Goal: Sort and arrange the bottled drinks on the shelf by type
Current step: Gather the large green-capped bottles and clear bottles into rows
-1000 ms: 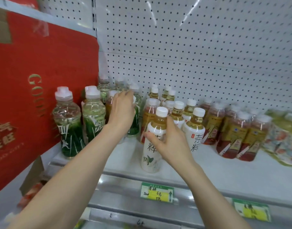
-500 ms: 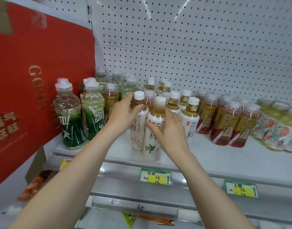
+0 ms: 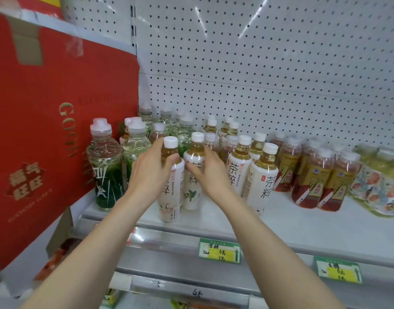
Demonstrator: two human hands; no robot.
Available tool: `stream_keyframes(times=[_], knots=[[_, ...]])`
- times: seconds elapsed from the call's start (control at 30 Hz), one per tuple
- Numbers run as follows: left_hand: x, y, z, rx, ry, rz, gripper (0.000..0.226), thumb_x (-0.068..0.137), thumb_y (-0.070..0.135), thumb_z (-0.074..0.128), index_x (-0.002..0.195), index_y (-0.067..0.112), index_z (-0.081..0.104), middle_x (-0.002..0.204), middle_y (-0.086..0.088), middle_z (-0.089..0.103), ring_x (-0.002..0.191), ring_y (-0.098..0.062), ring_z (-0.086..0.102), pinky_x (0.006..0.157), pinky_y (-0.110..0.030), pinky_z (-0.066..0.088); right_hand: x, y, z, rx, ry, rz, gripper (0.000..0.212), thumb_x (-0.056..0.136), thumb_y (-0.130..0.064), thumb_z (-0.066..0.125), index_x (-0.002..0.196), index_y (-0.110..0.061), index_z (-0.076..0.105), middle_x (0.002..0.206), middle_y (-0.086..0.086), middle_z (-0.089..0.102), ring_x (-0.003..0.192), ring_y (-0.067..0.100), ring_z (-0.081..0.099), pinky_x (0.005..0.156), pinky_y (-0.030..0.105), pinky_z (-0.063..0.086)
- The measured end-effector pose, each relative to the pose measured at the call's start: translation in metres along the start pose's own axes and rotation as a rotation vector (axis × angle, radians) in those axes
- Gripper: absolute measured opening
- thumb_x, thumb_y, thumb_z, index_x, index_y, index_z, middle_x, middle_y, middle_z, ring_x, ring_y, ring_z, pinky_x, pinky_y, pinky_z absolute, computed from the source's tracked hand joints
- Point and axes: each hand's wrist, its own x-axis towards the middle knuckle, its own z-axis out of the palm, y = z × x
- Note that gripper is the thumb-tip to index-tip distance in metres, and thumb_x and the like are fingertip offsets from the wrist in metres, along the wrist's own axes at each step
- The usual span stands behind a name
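My left grip (image 3: 151, 175) wraps a white-labelled plastic tea bottle (image 3: 172, 197) near the front of the grey shelf (image 3: 280, 226), my right grip (image 3: 210, 175) clasps the matching neighbour bottle (image 3: 192, 195); I'd slide both upright, labels forward.

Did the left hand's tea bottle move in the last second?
Yes. The left hand pulled the tea bottle forward from the back rows to the shelf's front edge, beside the second bottle in the right hand.

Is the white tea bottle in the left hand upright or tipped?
Upright. The white tea bottle, gripped by the left hand, has its cap on top.
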Motion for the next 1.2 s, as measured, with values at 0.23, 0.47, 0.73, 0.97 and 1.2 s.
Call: stream_keyframes(times=[0.23, 0.47, 0.73, 0.97, 1.2], knots=[[0.004, -0.011, -0.005, 0.044, 0.045, -0.028, 0.024, 0.096, 0.033, 0.056, 0.119, 0.025, 0.053, 0.107, 0.0, 0.068, 0.098, -0.024, 0.062, 0.072, -0.032, 0.035, 0.038, -0.012, -0.001, -0.045, -0.176, -0.045, 0.043, 0.099, -0.049, 0.047, 0.121, -0.014, 0.059, 0.112, 0.0, 0.065, 0.102, 0.018, 0.06, 0.089, 0.037, 0.05], [-0.004, -0.013, -0.006, -0.021, 0.042, 0.002, 0.037, 0.096, 0.04, 0.055, 0.131, 0.027, 0.05, 0.107, 0.009, 0.061, 0.08, -0.005, 0.056, 0.075, -0.032, 0.042, 0.068, -0.006, -0.015, -0.603, -0.104, 0.036, 0.05, 0.096, -0.004, 0.051, 0.143, -0.001, 0.036, 0.139, 0.025, 0.042, 0.126, 0.04, 0.045, 0.105, 0.043, 0.038], [-0.017, -0.024, 0.009, -0.001, 0.071, 0.077, 0.077, 0.09, 0.032, 0.067, 0.153, 0.018, 0.025, 0.153, -0.004, 0.036, 0.141, -0.02, 0.034, 0.115, -0.04, 0.032, 0.049, -0.016, -0.026, -0.42, -0.058, 0.079, 0.04, 0.096, -0.016, 0.059, 0.133, -0.004, 0.049, 0.139, 0.02, 0.037, 0.117, 0.041, 0.051, 0.095, 0.042, 0.045], [-0.037, 0.01, 0.038, 0.001, 0.126, 0.383, 0.066, 0.087, 0.007, 0.067, 0.147, 0.007, 0.039, 0.149, -0.013, 0.04, 0.138, -0.027, 0.039, 0.112, -0.045, 0.038, -0.004, -0.017, -0.053, -0.329, -0.074, 0.002, 0.042, 0.1, -0.031, 0.051, 0.137, -0.012, 0.053, 0.146, 0.016, 0.037, 0.125, 0.038, 0.049, 0.104, 0.042, 0.041], [-0.031, 0.027, 0.076, -0.155, -0.162, 0.109, 0.094, 0.084, 0.04, 0.071, 0.155, 0.022, 0.012, 0.157, -0.002, 0.029, 0.143, -0.02, 0.032, 0.113, -0.05, 0.036, -0.034, 0.017, -0.096, -0.364, 0.408, -0.059, 0.049, 0.094, -0.041, 0.06, 0.133, -0.011, 0.057, 0.122, 0.014, 0.056, 0.113, 0.033, 0.052, 0.093, 0.04, 0.042]])
